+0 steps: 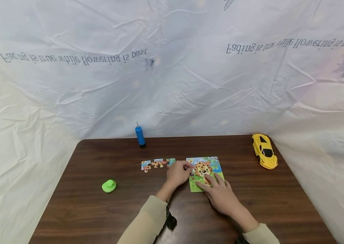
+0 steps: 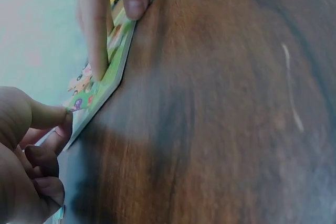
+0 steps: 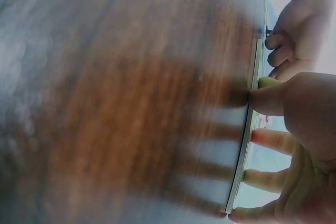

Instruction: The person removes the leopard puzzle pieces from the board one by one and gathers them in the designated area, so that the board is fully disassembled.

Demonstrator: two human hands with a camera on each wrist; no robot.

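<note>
A leopard jigsaw puzzle (image 1: 205, 162) lies flat on the brown table, right of centre. My left hand (image 1: 178, 174) is at its left edge, where thumb and forefinger pinch a small puzzle piece (image 2: 80, 101) with a purple spot on green. The piece is tilted a little above the board in the left wrist view. Spread across the puzzle's lower right part is my right hand (image 1: 219, 194), its fingers resting on the surface. In the right wrist view its fingertips (image 3: 257, 136) touch the board's edge. My fingers hide part of the leopard's body.
Left of my left hand lie loose puzzle pieces (image 1: 158, 163) in a row. A green toy duck (image 1: 109, 186) sits further left. Behind the pieces stands a blue cylinder with a thin metal tip (image 1: 140, 135). A yellow toy car (image 1: 264, 151) is at the back right, near the table edge.
</note>
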